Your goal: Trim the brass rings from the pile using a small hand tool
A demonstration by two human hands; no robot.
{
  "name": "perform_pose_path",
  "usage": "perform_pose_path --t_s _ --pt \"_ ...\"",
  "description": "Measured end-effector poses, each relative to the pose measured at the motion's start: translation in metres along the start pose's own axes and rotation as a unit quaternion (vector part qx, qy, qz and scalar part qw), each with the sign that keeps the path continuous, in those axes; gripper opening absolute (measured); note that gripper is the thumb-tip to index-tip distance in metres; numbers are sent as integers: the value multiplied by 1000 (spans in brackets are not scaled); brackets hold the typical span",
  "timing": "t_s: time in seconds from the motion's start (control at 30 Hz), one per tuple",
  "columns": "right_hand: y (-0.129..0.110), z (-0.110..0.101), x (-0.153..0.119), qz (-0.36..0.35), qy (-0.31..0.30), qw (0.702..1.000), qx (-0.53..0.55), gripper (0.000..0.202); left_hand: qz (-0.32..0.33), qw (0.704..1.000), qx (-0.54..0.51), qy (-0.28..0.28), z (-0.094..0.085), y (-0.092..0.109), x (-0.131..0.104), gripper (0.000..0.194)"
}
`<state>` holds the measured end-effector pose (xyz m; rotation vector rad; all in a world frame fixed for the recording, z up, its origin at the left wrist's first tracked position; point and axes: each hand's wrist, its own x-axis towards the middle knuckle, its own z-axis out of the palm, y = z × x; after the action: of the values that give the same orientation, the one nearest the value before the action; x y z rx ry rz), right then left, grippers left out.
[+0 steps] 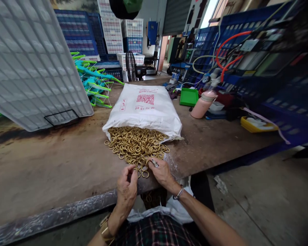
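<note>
A heap of brass-coloured metal rings spills from the mouth of a white woven sack lying on the table. At the heap's near edge, my left hand is closed, thumb and index fingertip pinched at a ring. My right hand is wrapped round a small silver metal tool, only part of which shows; its fingertips touch the rings. Between the two hands lie a few loose rings near the table's edge.
The brown table ends just below my hands. A large whitish plastic crate stands on its side at left, beside turquoise and green plastic pieces. At right are a pink bottle, a green tray and a yellow tray.
</note>
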<state>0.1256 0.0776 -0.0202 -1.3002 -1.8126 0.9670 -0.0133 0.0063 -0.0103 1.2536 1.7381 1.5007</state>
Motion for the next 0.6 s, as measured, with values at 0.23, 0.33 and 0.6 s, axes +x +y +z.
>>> perform_pose_path --t_s 0.23,0.33,0.6 --pt "-27 -10 -8 19 3 998 59 19 -101 984 -121 -83 20 15 4 24" --pt "-30 -12 -10 51 -20 993 101 17 -85 985 -124 -85 19 15 2 23" --pt "-34 -21 -16 232 -206 900 305 14 133 972 -28 -194 -1 10 7 27"
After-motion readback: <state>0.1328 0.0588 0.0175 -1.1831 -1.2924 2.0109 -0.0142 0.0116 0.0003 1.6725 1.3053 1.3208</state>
